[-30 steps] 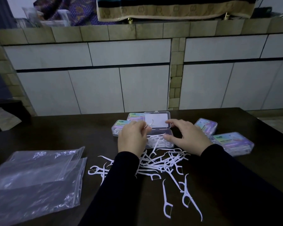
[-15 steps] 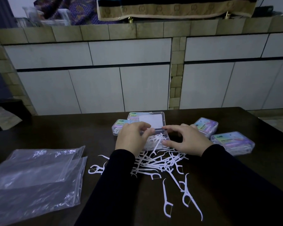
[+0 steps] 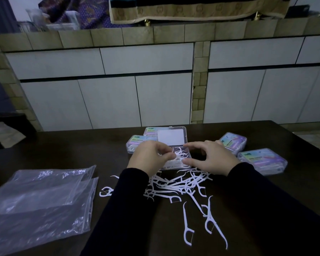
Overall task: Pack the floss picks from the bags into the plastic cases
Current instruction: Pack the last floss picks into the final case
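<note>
An open clear plastic case point(image 3: 186, 158) sits mid-table, its lid point(image 3: 171, 138) with a white label tilted up behind it and white floss picks inside. My left hand point(image 3: 148, 159) is at the case's left side, its curled fingers pinching picks in the case. My right hand point(image 3: 212, 157) holds the case's right side, thumb at the front corner and fingers near the lid. A loose pile of floss picks point(image 3: 179, 183) lies just in front of the case, with a few stragglers point(image 3: 211, 222) nearer me.
Closed filled cases stand around the open one: two at the left back point(image 3: 135, 143) and two at the right point(image 3: 262, 160). Empty clear zip bags point(image 3: 41, 200) lie flat at the left of the dark table point(image 3: 72, 148). Cabinets stand beyond the table's far edge.
My left hand has come down from the lid to the picks in the case. The lid has tipped from lying back to more upright. My right hand stays at the case's right side.
</note>
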`<state>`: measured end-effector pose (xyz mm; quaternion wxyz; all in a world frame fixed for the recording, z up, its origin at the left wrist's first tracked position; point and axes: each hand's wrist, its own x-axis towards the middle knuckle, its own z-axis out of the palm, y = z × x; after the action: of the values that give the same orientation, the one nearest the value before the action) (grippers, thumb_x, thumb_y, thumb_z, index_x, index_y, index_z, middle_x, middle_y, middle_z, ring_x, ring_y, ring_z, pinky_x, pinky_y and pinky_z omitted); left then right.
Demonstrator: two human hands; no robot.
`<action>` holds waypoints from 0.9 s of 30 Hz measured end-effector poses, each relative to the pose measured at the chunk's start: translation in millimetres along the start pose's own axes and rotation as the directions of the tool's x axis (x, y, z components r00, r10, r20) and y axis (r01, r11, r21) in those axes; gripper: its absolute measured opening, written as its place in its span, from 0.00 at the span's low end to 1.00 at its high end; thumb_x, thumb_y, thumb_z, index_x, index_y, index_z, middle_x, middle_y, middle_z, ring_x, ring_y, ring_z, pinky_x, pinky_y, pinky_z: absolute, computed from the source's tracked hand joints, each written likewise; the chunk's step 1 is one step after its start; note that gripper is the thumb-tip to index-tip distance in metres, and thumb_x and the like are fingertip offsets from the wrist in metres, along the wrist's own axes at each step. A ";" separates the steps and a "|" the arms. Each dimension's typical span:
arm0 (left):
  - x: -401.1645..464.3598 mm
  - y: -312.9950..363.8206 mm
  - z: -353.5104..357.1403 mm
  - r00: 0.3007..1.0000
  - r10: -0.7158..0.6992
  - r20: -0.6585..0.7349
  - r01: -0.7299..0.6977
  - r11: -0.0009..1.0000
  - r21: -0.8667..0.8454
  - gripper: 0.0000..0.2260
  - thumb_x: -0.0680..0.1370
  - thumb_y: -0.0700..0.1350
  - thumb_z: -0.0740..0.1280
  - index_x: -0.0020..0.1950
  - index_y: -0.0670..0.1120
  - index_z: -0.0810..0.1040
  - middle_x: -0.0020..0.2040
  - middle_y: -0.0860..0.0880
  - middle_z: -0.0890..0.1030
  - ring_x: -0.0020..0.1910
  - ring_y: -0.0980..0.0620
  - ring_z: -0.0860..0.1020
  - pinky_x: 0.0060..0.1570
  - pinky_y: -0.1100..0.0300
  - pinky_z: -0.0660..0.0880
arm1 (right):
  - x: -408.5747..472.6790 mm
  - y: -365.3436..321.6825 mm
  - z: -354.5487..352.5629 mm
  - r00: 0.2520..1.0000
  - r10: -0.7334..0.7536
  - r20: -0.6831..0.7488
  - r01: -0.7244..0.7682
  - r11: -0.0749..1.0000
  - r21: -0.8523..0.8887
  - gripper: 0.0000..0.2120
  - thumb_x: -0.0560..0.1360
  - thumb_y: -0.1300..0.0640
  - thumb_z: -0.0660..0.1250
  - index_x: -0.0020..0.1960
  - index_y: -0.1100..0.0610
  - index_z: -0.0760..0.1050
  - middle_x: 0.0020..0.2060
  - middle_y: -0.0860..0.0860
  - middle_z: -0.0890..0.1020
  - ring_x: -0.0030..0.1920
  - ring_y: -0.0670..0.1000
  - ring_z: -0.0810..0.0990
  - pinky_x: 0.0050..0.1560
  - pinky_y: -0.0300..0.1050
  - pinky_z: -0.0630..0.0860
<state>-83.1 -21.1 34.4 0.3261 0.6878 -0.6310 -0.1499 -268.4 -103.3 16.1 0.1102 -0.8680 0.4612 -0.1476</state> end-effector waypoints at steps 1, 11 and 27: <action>0.2 -0.5 -1.6 1.000 -0.020 -0.015 0.020 0.999 -0.030 0.12 0.73 0.52 0.73 0.55 0.52 0.82 0.47 0.55 0.83 0.47 0.60 0.77 0.51 0.62 0.75 | -0.5 -0.6 -1.3 1.000 -0.006 0.000 0.006 1.000 0.000 0.30 0.72 0.31 0.62 0.72 0.37 0.62 0.57 0.41 0.74 0.53 0.44 0.61 0.55 0.43 0.62; -2.3 2.3 -5.0 0.886 0.041 -0.462 -0.111 0.986 -0.127 0.03 0.73 0.51 0.72 0.44 0.53 0.83 0.42 0.58 0.82 0.45 0.58 0.79 0.50 0.56 0.76 | 0.8 -2.3 -0.8 1.000 -0.004 0.013 0.004 1.000 -0.018 0.30 0.72 0.31 0.61 0.72 0.38 0.63 0.64 0.43 0.75 0.62 0.50 0.68 0.62 0.48 0.63; 0.0 -10.3 -2.5 0.968 -0.171 -0.182 0.209 0.953 0.219 0.07 0.75 0.55 0.69 0.45 0.53 0.82 0.38 0.56 0.79 0.41 0.56 0.76 0.46 0.59 0.75 | -0.2 -1.2 -2.0 1.000 0.019 0.022 -0.019 1.000 -0.010 0.32 0.70 0.29 0.61 0.72 0.37 0.64 0.64 0.42 0.75 0.62 0.52 0.68 0.60 0.48 0.66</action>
<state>-73.6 -20.5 29.6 0.2757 0.7892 -0.5467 -0.0484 -268.4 -102.5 18.4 0.1125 -0.8657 0.4687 -0.1349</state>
